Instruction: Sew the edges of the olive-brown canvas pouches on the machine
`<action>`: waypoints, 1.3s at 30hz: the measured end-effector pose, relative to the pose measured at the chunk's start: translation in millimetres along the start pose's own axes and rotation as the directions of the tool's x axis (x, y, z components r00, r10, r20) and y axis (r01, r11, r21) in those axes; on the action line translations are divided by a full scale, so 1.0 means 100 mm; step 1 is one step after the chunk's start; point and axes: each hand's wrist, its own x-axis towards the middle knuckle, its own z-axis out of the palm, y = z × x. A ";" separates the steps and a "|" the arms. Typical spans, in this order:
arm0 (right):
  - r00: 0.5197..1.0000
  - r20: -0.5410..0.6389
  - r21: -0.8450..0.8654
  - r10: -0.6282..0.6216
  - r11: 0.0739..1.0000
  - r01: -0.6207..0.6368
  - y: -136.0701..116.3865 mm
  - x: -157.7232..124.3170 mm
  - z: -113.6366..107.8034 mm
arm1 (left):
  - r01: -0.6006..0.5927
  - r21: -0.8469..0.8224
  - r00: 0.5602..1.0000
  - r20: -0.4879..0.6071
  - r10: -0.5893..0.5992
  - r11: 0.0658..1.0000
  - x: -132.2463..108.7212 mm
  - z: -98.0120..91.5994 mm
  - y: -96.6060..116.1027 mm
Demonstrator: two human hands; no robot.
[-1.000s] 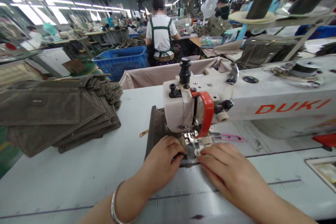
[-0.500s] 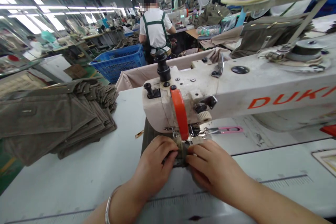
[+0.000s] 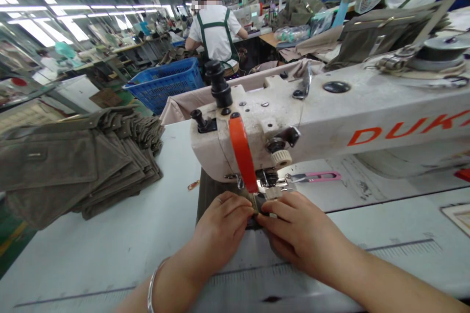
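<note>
At lower centre of the frame, the right hand (image 3: 301,227) has drawn in beside the left hand (image 3: 223,222); both now appear pinched on the brown fabric piece (image 3: 208,193) under the sewing machine (image 3: 319,102), seemingly steadying its edge together.

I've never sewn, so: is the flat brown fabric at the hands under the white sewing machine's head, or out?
Partly under: the brown fabric disappears beneath the white machine head, left hand on it.

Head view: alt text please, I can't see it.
Left hand rests on brown fabric under a white sewing machine, with right hand close beside. Pink-handled snips lie right, stacked brown pieces left.
</note>
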 end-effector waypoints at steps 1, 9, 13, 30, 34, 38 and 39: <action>1.000 -0.008 0.002 -0.004 1.000 0.004 0.00 -0.01 0.00 | -0.007 0.003 1.000 0.006 0.007 1.000 0.00 -0.01 0.00; 0.999 -0.022 0.084 0.036 0.996 -0.034 0.00 -0.05 -0.03 | -0.024 -0.053 1.000 -0.002 0.024 0.998 0.01 -0.05 -0.02; 0.998 -0.056 0.120 0.041 0.992 -0.034 0.00 -0.06 -0.03 | -0.011 -0.091 1.000 0.007 0.012 0.996 0.02 -0.05 -0.03; 0.993 0.070 -0.022 0.094 0.995 -0.093 0.06 0.16 -0.04 | -0.040 -0.039 0.999 0.021 0.041 0.998 0.17 -0.11 -0.19; 0.991 0.066 -0.091 0.118 0.990 -0.112 0.11 0.22 -0.02 | -0.009 0.017 1.000 0.010 0.009 1.000 0.23 -0.11 -0.27; 0.992 0.044 -0.153 0.116 0.982 -0.108 0.15 0.24 0.03 | 0.046 0.078 0.999 0.005 -0.046 0.996 0.26 -0.08 -0.33; 0.993 0.030 -0.164 0.113 0.981 -0.107 0.15 0.23 0.05 | 0.058 0.097 0.998 -0.019 -0.056 0.994 0.27 -0.07 -0.35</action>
